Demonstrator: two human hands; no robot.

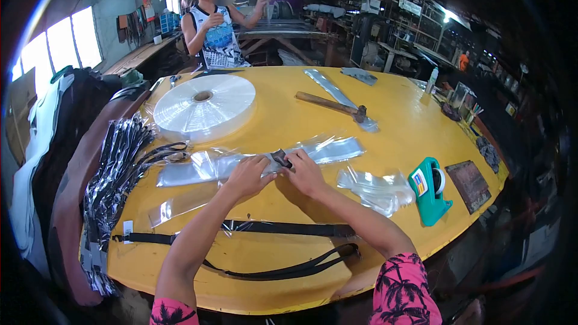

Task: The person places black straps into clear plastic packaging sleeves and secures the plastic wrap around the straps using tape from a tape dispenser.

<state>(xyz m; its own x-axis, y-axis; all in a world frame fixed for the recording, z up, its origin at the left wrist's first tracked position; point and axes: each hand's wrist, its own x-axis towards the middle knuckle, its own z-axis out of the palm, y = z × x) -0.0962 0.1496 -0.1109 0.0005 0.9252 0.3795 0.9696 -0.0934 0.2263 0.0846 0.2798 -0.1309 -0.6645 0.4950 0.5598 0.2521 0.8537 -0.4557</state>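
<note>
At the frame's centre, my right hand (305,171) pinches the dark piece (280,157), which slants toward lower right. My left hand (247,174) is just left, on the plastic strips (337,150); its grip I cannot tell.

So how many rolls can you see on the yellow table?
2: a big clear roll lying flat at the far left, and a small tape roll in the green dispenser on the right. Others may be hidden.

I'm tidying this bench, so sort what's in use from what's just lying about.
Likely in the job:
small dark piece between left hand and right hand
long clear plastic sleeves
black straps
green tape dispenser

Probably just lying about:
wooden-handled hammer
brown square plate
</note>
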